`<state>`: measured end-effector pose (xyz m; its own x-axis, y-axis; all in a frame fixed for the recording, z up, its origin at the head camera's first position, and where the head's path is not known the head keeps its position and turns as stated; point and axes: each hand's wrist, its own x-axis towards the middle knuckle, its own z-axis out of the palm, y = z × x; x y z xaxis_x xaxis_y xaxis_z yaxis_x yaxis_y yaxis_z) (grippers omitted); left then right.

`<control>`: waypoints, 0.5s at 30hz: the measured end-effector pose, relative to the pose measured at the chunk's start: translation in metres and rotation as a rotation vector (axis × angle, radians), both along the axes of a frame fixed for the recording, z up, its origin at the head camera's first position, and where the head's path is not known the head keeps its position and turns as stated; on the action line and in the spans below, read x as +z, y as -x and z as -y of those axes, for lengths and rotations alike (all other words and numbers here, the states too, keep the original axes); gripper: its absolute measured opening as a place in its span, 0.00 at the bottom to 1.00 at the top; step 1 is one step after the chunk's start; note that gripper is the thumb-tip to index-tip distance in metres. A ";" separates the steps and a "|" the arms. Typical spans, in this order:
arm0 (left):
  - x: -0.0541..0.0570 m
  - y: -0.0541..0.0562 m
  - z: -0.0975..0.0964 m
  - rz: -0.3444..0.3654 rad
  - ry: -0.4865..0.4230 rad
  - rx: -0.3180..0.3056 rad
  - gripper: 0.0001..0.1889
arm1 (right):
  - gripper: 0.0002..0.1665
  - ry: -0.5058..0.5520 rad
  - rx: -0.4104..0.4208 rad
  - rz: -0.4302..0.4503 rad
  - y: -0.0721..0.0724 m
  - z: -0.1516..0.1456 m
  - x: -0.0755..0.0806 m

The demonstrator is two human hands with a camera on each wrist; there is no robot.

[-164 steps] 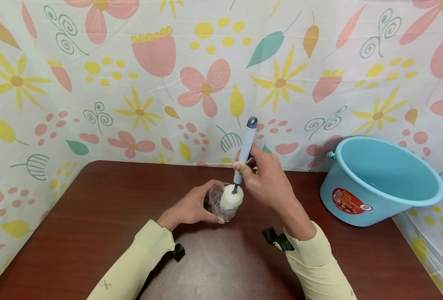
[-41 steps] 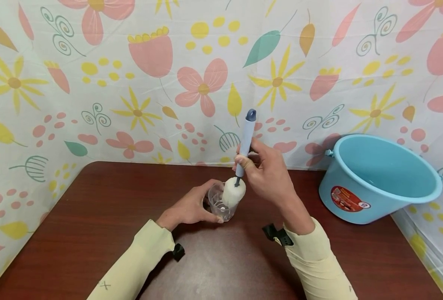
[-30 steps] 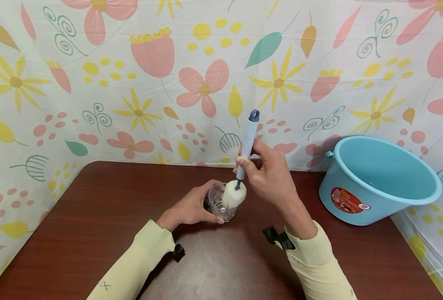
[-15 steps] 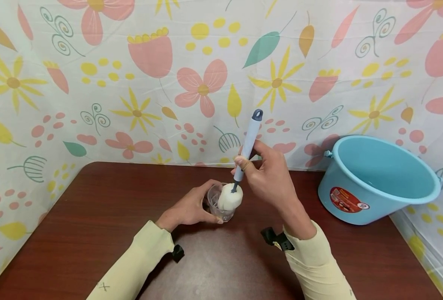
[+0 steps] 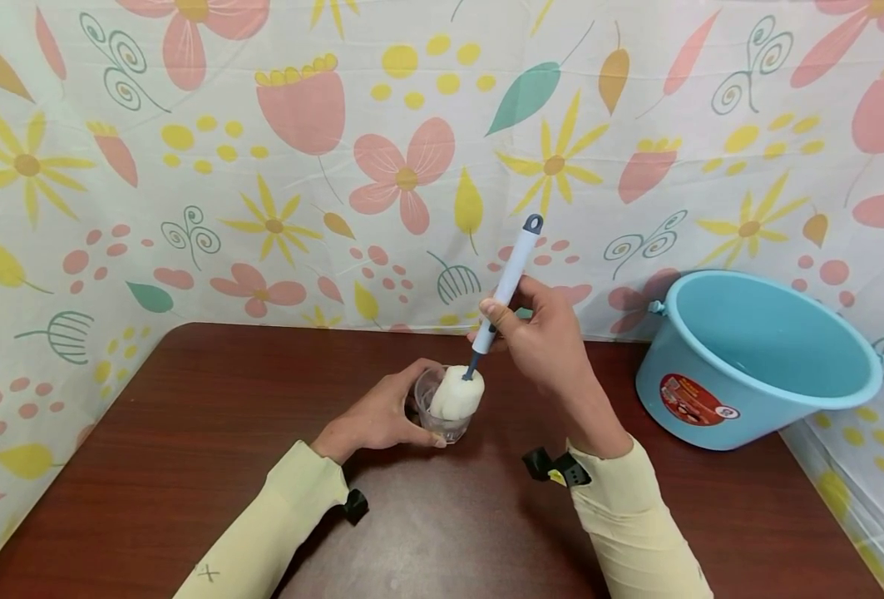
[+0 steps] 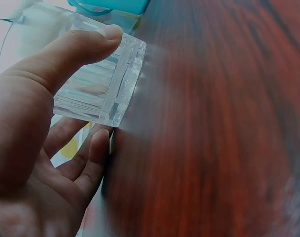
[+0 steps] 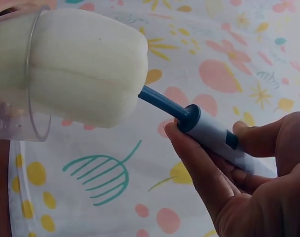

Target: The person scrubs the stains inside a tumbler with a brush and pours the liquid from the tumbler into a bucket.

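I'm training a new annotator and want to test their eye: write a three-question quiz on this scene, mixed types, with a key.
1. What does the right hand grip?
2. True or false: the sponge is partly inside the cup.
3. Which colour is the bucket? a) yellow b) blue c) black

Key:
1. The sponge's handle.
2. True.
3. b

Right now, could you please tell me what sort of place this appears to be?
It is probably an indoor tabletop workspace, perhaps improvised: a dark reddish-brown table stands before a hung, creased flower-print sheet, with a light-blue bucket on its right side.
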<state>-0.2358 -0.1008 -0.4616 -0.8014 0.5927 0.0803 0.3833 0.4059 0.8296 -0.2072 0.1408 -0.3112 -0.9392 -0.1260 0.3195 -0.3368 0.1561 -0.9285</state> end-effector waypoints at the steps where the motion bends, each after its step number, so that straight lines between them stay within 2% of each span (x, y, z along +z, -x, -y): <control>1: 0.000 0.000 0.000 0.001 0.000 0.002 0.48 | 0.13 0.021 -0.002 0.018 0.001 0.000 -0.001; 5: 0.000 0.000 0.000 -0.002 -0.008 0.001 0.48 | 0.13 0.060 -0.018 0.053 0.005 -0.001 -0.004; 15: -0.001 0.002 0.000 -0.011 -0.019 -0.017 0.49 | 0.13 0.066 -0.018 0.069 0.009 -0.001 -0.007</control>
<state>-0.2374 -0.1007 -0.4622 -0.7904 0.6043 0.1009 0.3994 0.3835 0.8327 -0.2162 0.1422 -0.3181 -0.9613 -0.0895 0.2606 -0.2690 0.0992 -0.9580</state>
